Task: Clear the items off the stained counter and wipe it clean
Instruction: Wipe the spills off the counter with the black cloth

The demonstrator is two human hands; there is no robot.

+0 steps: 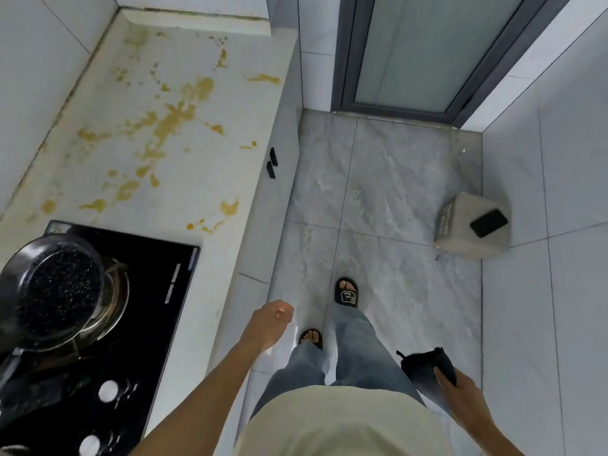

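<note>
Beige shirt (339, 422) and jeans fill the bottom edge, closest to the cam. Going left to right from there: black cooktop (154, 307) w/ a dark pan (56, 291) on its burner, set into the white counter (197, 179). Beyond the cooktop the counter top is splashed w/ yellow-brown stains (174, 120), running in a long diagonal from near the cooktop up toward the far wall corner. No loose items visible on that stretch, so clearing looks done and wiping is the step left, I'd judge.

Left hand (268, 324) hangs off the counter's front edge, over the floor, fingers loosely curled, holding nothing. Feet in black slippers (346, 292) point down the aisle. Right hand (460, 394) is low by the right leg, fingers clamped on a dark cloth (427, 365).

Key relation: cloth is on the far side of the body from the stains. The stained patch lies forward and to the left of both hands; left hand is clearly nearer, right hand w/ cloth well apart from the counter. So either the cloth crosses over the body or gets passed to the left. Wipe strokes prob. best along the stain's diagonal.

Further right: a pale box-like container (473, 225) on the floor tiles by the wall.
</note>
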